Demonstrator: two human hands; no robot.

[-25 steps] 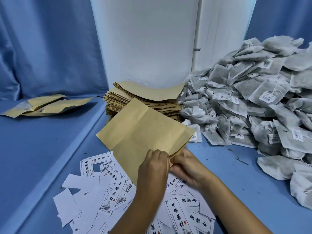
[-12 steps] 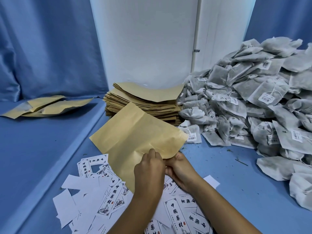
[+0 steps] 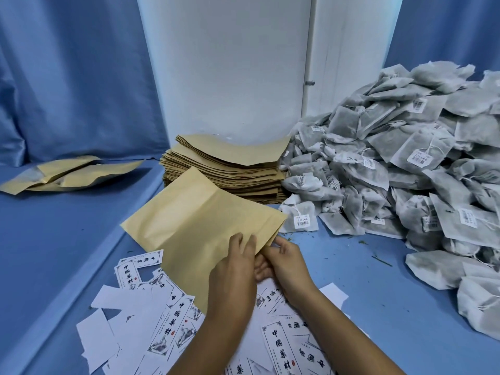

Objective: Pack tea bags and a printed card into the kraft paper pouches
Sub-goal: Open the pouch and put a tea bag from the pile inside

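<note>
One flat kraft paper pouch (image 3: pixel 200 228) is held tilted above the scattered printed cards (image 3: pixel 173 328) at the front. My left hand (image 3: pixel 234 272) holds its near edge, fingers lying on top of the paper. Beside it, my right hand (image 3: pixel 286 262) pinches the pouch's near right corner, at its edge. Whether the pouch's mouth is open is hidden by my hands. A big heap of grey tea bags (image 3: pixel 400 169) with white tags fills the right side. A stack of empty pouches (image 3: pixel 227 169) sits behind the held one.
Two or three filled pouches (image 3: pixel 67 175) lie on the raised blue ledge at the far left. A white wall panel (image 3: pixel 230 71) and blue curtains stand behind. Loose tea bags (image 3: pixel 443 269) reach toward the front right; blue tabletop (image 3: pixel 378 266) shows between cards and heap.
The pouch has shifted left and dropped flatter. My left hand's fingers have spread out over the paper, and my right hand has moved along the pouch's near right edge.
</note>
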